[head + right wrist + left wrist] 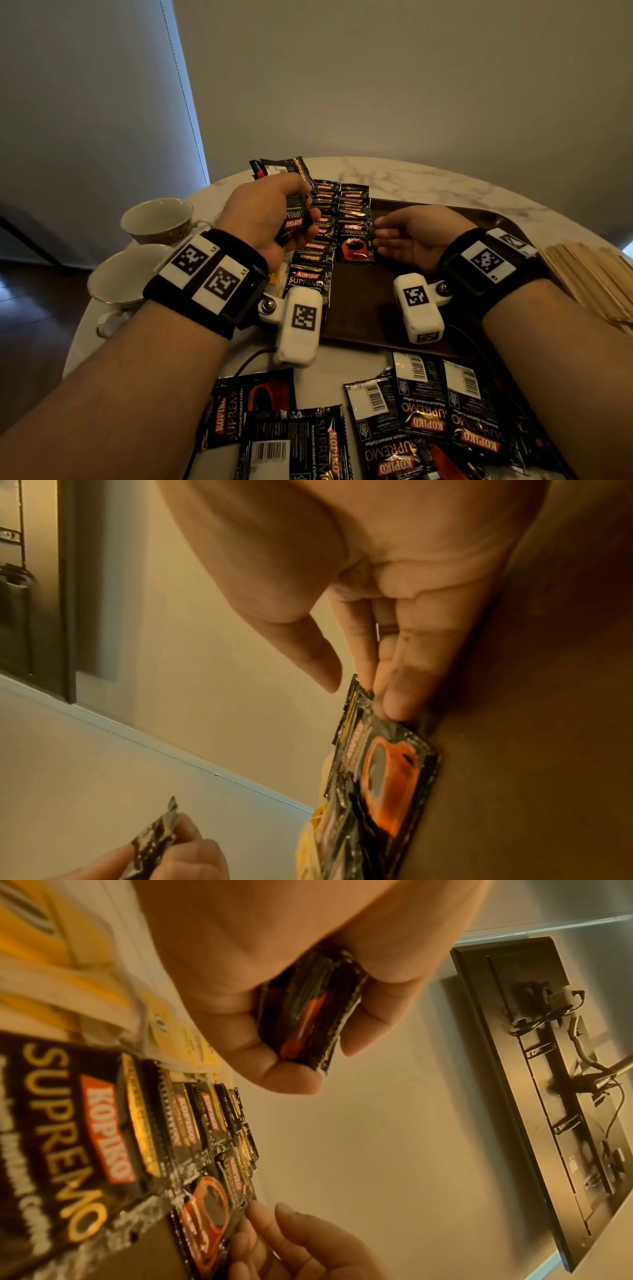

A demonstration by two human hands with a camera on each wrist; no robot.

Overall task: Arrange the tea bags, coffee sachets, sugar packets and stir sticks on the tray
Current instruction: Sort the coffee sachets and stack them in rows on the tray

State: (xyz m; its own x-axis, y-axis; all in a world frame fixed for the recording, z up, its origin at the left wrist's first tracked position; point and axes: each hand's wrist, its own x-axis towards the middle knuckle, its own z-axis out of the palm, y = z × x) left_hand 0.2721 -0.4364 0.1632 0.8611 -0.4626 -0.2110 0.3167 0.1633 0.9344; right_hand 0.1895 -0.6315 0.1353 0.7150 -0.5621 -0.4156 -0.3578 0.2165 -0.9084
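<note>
My left hand [304,200] hovers over the tray's far left, gripping a bundle of black Kopiko coffee sachets [284,169]; the left wrist view shows the bundle [308,1015] clamped between thumb and fingers. Two overlapping rows of the same sachets [313,260] lie on the dark brown tray [370,308]. My right hand [380,234] is held flat over the tray. Its straight fingertips [390,704] touch the right edge of the nearest sachet [354,246] in the second row, thumb apart. Yellow tea bags [51,947] peek out left of the rows.
Several loose coffee sachets [411,421] lie on the marble table near me. A pile of wooden stir sticks [589,281] sits right of the tray. Two teacups [157,219] [120,277] stand at the left table edge. A cable [253,358] runs under my left wrist.
</note>
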